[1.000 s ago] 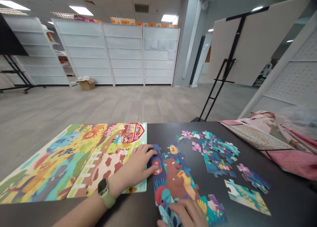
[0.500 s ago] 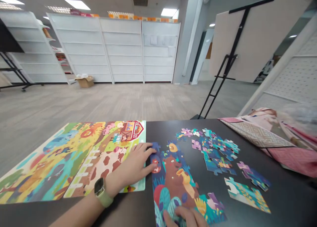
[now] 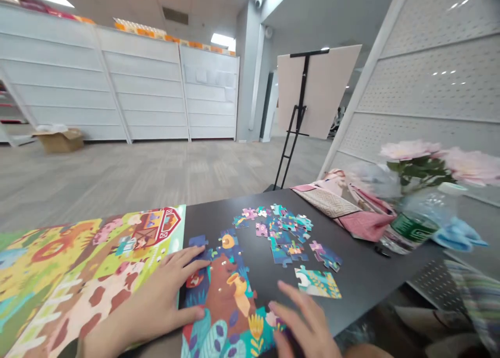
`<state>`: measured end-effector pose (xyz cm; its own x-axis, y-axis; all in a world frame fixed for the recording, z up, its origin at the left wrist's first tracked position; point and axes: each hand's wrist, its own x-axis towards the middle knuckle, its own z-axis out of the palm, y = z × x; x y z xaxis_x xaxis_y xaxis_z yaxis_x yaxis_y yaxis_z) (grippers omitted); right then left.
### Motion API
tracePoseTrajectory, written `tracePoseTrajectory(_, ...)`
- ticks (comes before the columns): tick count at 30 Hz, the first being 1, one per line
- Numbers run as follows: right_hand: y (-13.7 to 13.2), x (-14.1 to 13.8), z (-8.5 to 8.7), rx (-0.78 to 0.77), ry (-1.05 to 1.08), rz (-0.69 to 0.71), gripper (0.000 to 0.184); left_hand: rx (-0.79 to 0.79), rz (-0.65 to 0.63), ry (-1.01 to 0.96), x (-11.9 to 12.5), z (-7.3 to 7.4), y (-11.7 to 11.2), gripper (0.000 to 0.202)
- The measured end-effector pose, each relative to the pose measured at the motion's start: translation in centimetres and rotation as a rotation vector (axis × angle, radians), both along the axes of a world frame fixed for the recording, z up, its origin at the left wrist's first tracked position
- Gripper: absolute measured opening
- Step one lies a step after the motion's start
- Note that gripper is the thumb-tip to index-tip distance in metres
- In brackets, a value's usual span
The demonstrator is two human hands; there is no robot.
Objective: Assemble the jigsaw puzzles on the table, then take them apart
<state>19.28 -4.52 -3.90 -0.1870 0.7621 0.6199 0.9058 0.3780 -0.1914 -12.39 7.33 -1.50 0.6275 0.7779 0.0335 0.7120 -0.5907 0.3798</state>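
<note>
Blue bear puzzle (image 3: 223, 290): left hand (image 3: 156, 295) lies spread along its left edge. Right hand (image 3: 312, 327), grip unclear, newly shifts to its lower-right side, bracketing it.

Right-hand corner of dark worktop (image 3: 363, 264): clear bottle (image 3: 416, 225), green label, white cap; small black item (image 3: 382, 251) by its base, too small to identify. Blue cloth (image 3: 459, 234), crumpled, just right of bottle. Pink patterned bag (image 3: 367, 220) lies from far edge towards that corner. Pale pink flowers (image 3: 414, 150) behind. Beyond far edge: black stand (image 3: 302, 82) bearing pale board (image 3: 326, 92); white shelving (image 3: 144, 82); open cardboard box (image 3: 60, 141) on floor.
</note>
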Motion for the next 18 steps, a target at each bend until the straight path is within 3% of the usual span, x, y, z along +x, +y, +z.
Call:
tracePoseTrajectory(3, 1.1, 7.6, 1.5, -0.196, 0.007, -0.072, 0.028, -0.015, -0.001, 0.012, -0.2, 0.2, 0.2, 0.074)
tracePoseTrajectory(6, 2.3, 11.6, 1.8, -0.389, 0.019, -0.055, 0.036, -0.025, 0.001, 0.004, -0.2, 0.3, 0.4, 0.073)
tracePoseTrajectory(9, 3.0, 12.2, 1.4, -0.47, 0.067, -0.013, 0.03, -0.029, 0.004, -0.011, -0.2, 0.3, 0.5, 0.073)
tracePoseTrajectory(18, 2.6, 11.5, 1.6, -0.476, 0.096, 0.031, 0.021, -0.05, -0.01, 0.004, -0.4, 0.0, 0.8, 0.073)
